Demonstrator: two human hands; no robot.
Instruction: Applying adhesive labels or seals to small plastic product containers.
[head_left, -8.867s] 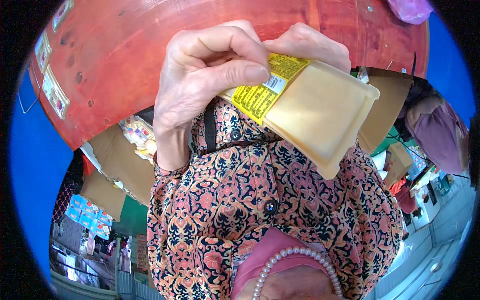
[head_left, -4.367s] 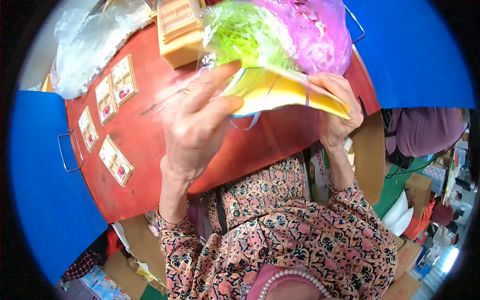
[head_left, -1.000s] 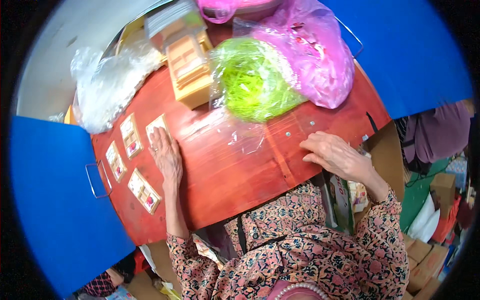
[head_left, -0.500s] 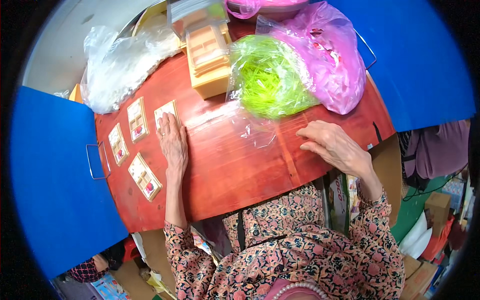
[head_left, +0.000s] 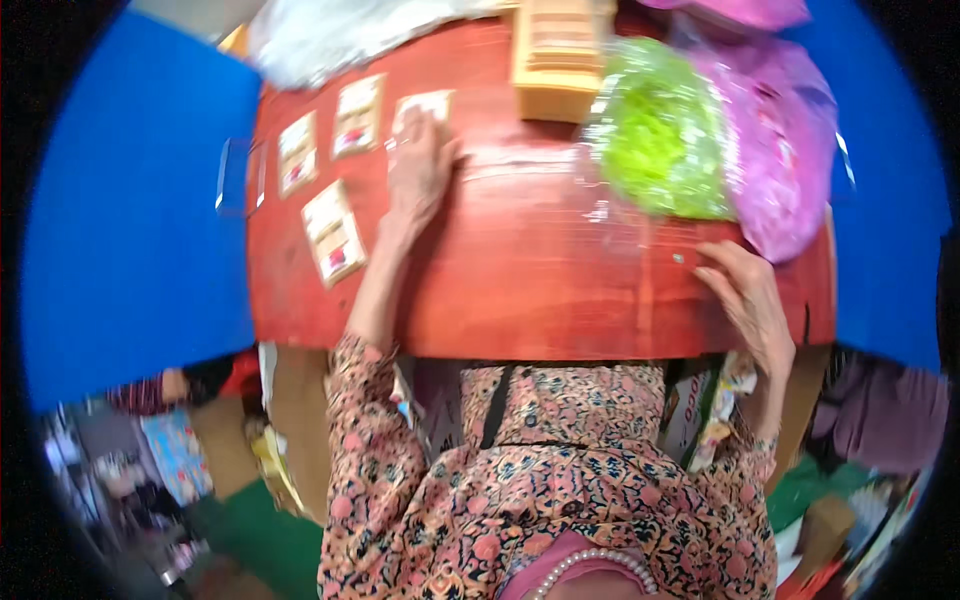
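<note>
My left hand [head_left: 420, 170] lies over a small flat cream tray [head_left: 438, 100], its blurred fingers reaching across the top. Beside it on the red table [head_left: 520, 280] rest three similar compartment trays with red bits: one tray [head_left: 357, 115] just to the left, a second tray [head_left: 298, 152] further left, and a third tray [head_left: 334, 232] nearer me. Over the table's right part hovers my right hand [head_left: 755, 300], thumb and fingers apart, holding nothing. A clear bag of bright green shreds [head_left: 655, 140] and a pink plastic bag [head_left: 785, 160] lie beyond it.
A stack of tan boxes [head_left: 560, 100] stands at the far middle. Whitish plastic bagging [head_left: 340, 40] covers the far left. Blue panels with wire handles flank the table, left panel [head_left: 130, 200] and right panel [head_left: 890, 290]. Cardboard boxes sit below the near edge.
The view has shifted and turned, so the table sits higher and more level. My left hand stays on the same tray; my right hand, still empty, has moved slightly right, away from the green shreds.
</note>
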